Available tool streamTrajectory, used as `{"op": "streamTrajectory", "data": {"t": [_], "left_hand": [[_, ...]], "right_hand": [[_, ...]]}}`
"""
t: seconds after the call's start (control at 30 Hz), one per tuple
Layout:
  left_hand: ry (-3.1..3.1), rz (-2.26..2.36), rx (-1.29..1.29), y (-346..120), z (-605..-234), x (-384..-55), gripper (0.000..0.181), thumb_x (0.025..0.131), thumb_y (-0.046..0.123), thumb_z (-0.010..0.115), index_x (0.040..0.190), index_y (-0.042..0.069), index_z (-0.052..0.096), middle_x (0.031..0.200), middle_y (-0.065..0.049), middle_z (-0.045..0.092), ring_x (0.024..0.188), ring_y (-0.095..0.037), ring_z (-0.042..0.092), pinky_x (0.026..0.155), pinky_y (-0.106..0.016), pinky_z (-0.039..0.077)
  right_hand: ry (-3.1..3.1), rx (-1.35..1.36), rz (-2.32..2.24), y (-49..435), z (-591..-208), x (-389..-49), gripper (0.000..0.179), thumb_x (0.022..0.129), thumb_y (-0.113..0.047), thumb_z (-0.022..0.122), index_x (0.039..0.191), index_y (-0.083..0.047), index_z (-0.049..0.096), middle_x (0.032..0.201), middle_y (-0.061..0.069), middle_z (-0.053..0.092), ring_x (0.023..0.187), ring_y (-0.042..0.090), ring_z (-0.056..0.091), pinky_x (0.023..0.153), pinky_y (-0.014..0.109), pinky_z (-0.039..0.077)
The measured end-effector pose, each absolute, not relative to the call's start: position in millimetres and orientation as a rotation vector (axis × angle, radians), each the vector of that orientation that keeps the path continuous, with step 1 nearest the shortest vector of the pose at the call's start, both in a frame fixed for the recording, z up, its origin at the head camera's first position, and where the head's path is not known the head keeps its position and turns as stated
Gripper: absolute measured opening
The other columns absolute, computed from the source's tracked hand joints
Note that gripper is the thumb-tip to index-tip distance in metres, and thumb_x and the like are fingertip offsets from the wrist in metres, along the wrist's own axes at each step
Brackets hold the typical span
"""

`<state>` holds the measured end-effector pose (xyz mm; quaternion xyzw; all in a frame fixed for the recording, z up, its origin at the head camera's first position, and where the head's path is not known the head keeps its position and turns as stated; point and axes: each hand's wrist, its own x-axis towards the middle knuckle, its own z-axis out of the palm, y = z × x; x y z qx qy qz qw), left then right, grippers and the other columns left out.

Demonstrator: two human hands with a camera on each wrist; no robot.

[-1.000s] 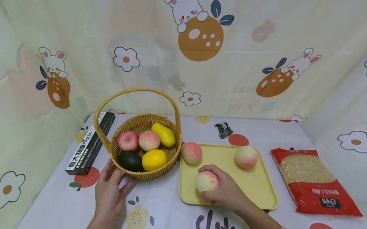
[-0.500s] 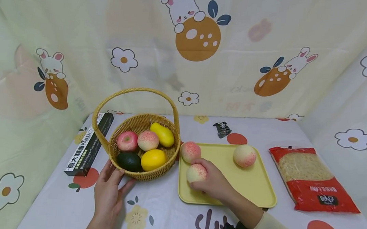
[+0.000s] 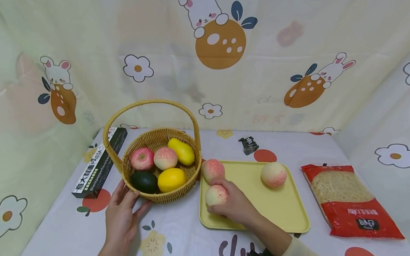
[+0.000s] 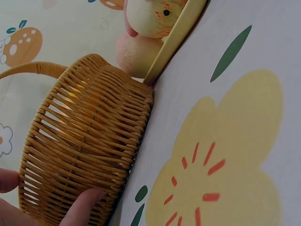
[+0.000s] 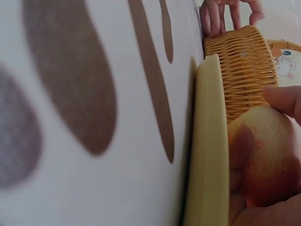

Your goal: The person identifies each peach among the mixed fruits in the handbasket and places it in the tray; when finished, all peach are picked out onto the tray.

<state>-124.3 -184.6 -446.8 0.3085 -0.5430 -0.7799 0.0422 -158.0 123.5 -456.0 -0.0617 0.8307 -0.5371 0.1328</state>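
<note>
In the head view my right hand [image 3: 234,203] grips a pale peach [image 3: 217,195] with a pink blush at the left part of the yellow tray [image 3: 256,222]. Fingers and thumb close around this peach in the right wrist view too; whether it touches the tray is unclear. A pinker peach [image 3: 213,170] sits just behind it, and another peach [image 3: 273,175] lies at the tray's back right. My left hand [image 3: 122,216] rests against the near left side of the wicker basket [image 3: 164,198], thumb spread along the weave. Inside are an apple [image 3: 142,159], a peach [image 3: 165,158] and other fruit.
The basket also holds a yellow papaya-like fruit [image 3: 181,151], a lemon [image 3: 171,180] and a dark green avocado-like fruit [image 3: 144,182]. Its tall handle [image 3: 154,101] arches above. Around stand a pasta box [image 3: 100,163], a small black packet [image 3: 249,145] and a red bag [image 3: 353,203].
My right hand has moved left across the tray with the peach, coming close to the pinker peach. The left hand has stayed at the basket.
</note>
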Motion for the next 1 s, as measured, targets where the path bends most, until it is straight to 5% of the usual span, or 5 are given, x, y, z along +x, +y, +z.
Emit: {"op": "streamTrajectory", "data": {"t": [0.37,0.6,0.83,1.0], "left_hand": [[-1.671,-2.377,0.948,-185,-447,-124,0.077,0.103,0.018,0.060,0.168,0.040,0.025,0.175,0.004,0.029,0.141,-0.026,0.052,0.094,-0.041,0.064],[-1.667,-2.382,0.946,-185,-448,-123,0.077,0.103,0.017,0.059,0.168,0.039,0.025,0.175,0.003,0.029,0.141,-0.026,0.052,0.094,-0.041,0.064],[-1.659,-2.387,0.937,-185,-448,-123,0.078,0.102,0.015,0.059,0.168,0.039,0.025,0.175,0.002,0.029,0.141,-0.026,0.053,0.093,-0.043,0.065],[-1.658,-2.381,0.939,-185,-448,-124,0.077,0.102,0.015,0.059,0.168,0.039,0.026,0.175,0.003,0.028,0.142,-0.027,0.052,0.093,-0.044,0.064]], "right_hand": [[2.576,-0.261,-1.430,140,-453,-150,0.077,0.071,-0.026,0.094,0.142,-0.024,0.062,0.133,0.008,0.063,0.103,0.021,0.062,0.084,0.035,0.057],[2.697,-0.337,-1.365,157,-445,-137,0.071,0.077,-0.028,0.093,0.141,-0.022,0.062,0.141,0.002,0.064,0.129,0.027,0.061,0.110,0.052,0.052],[2.660,-0.259,-1.438,177,-429,-120,0.064,0.085,-0.027,0.088,0.142,-0.018,0.060,0.144,0.009,0.063,0.126,0.036,0.065,0.069,0.028,0.061],[2.661,-0.154,-1.490,190,-421,-109,0.061,0.089,-0.029,0.086,0.143,-0.019,0.059,0.144,0.010,0.064,0.122,0.033,0.068,0.068,0.025,0.060]]}}
